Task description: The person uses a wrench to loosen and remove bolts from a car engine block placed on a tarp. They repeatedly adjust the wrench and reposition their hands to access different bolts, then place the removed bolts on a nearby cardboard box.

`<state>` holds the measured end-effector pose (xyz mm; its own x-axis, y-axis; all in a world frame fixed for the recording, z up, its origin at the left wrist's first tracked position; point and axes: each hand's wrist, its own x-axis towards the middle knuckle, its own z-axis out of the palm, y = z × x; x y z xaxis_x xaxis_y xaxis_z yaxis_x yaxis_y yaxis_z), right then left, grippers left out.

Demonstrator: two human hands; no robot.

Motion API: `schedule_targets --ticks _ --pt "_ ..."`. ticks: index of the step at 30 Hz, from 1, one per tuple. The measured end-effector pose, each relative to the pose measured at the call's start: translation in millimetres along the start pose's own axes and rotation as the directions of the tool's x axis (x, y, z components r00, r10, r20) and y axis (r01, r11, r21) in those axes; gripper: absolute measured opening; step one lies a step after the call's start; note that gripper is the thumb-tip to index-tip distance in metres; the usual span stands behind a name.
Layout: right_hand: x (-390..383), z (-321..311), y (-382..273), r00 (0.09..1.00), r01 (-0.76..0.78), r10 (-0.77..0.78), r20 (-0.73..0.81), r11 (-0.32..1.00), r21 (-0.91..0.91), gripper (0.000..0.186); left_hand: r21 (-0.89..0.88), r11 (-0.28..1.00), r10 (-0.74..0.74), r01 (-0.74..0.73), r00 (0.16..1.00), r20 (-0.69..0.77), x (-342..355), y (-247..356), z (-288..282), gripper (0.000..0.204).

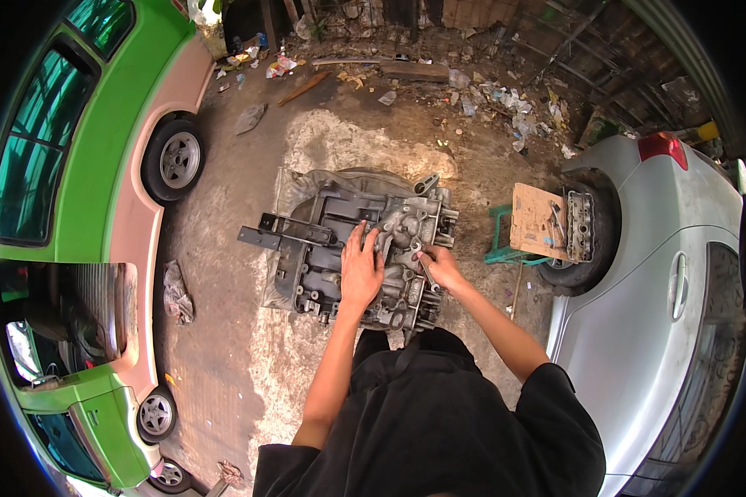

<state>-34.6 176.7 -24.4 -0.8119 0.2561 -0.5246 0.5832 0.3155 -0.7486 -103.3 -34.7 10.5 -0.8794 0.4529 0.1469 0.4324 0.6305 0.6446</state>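
A grey metal engine block (322,269) lies in front of me, with cast housings along its right side. My left hand (361,269) rests on the middle of it, fingers stretched out flat over the metal. At the right side of the block my right hand (442,267) is closed round a wrench (416,246). One end of the wrench sits against the housing, and its other end shows below the hand. Whether it is seated on a bolt is too small to tell. A dark metal bracket (261,238) sticks out from the block's left side.
A green stool (497,236) at the right bears a cardboard sheet (535,219) with tools and a metal engine part (579,224). A silver car (613,331) stands at the right, a green and pink van (133,248) at the left. Litter (514,108) lies along the far wall.
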Motion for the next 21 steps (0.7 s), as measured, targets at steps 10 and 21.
schedule_targets --ticks 10,21 --pt "28 -69 -42 0.980 0.195 -0.189 0.057 0.874 -0.445 0.024 0.004 1.000 0.018 -0.018 1.000 -0.008 1 2 -2 0.055" --pt "49 -64 -58 0.948 0.315 -0.264 0.180 0.687 -0.655 0.026 -0.003 1.000 0.012 -0.012 1.000 0.005 1 1 -2 0.056"
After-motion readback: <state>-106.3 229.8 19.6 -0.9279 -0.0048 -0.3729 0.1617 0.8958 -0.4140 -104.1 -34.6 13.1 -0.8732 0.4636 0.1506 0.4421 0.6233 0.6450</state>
